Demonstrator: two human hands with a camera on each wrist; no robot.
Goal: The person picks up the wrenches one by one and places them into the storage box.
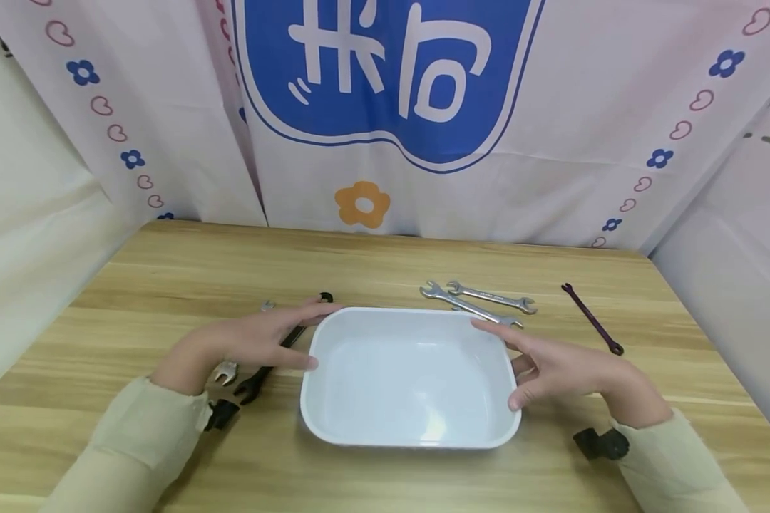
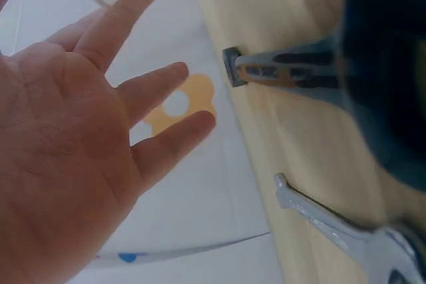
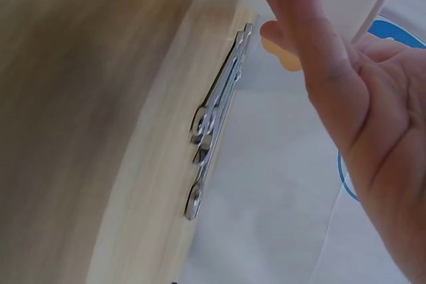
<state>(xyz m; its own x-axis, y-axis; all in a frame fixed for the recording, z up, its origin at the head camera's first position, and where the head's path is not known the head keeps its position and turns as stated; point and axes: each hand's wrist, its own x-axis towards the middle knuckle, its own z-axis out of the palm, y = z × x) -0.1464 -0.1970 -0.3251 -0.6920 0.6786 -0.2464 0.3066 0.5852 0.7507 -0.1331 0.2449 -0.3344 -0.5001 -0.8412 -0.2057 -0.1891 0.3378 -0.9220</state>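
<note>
Here's the white plastic tub, right in front of me on the table, mouth up, squarely between my two hands, with its long axis running left to right. My left hand is at the left end and my right hand at the right end, so neither has a clear lead on it. Both are spread, fingers mostly straight, thumbs at the rim rather than wrapped round it; whether I bear any of its weight, I can't tell. Under my left hand a black wrench slants away toward the tub's far left corner, and a silver wrench lies just beside it, mostly hidden by my hand. Beyond the far right corner, a silver double open-end wrench and a second silver wrench lie close together, the nearer one reaching almost to the tub's rim in my view. Out to the right, well apart, there's a slim dark purple wrench. All of it sits on a wood-grain table, and at the far edge hangs a white cloth backdrop with a blue emblem and an orange flower; pale cloth walls flank me on both sides.
</note>
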